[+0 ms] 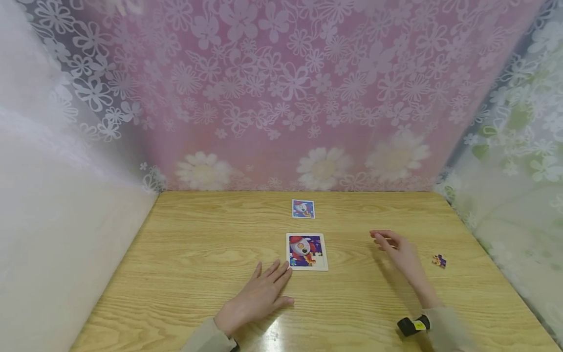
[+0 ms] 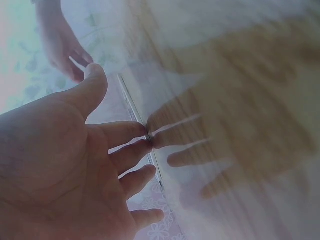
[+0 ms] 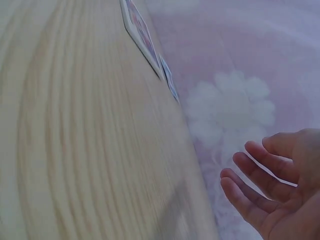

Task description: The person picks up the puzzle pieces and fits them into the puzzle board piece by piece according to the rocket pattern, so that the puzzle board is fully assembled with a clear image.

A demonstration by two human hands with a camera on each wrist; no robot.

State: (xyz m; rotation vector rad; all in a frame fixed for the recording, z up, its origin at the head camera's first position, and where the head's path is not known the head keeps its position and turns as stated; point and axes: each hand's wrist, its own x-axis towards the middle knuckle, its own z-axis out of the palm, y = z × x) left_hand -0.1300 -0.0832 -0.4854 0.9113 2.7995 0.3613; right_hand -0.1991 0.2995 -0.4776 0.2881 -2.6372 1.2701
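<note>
A small jigsaw puzzle tray (image 1: 308, 268) with a pale rim lies mid-table; its picture is red, white and purple. At its lower right, a pale gap shows. My left hand (image 1: 259, 293) is spread flat, fingertips touching the tray's lower left corner; in the left wrist view this hand (image 2: 75, 145) has its fingers on the tray's edge. Above the table to the right hovers my right hand (image 1: 401, 256), which in the right wrist view (image 3: 280, 190) has loosely bent fingers and nothing in them. A loose purple and orange jigsaw piece (image 1: 439, 261) lies right of it.
Behind the tray lies a small picture card (image 1: 303, 209) with a similar design. The wooden table (image 1: 198, 230) meets a pink flowered curtain (image 1: 264, 122) at the back, and pale hangings stand along both sides.
</note>
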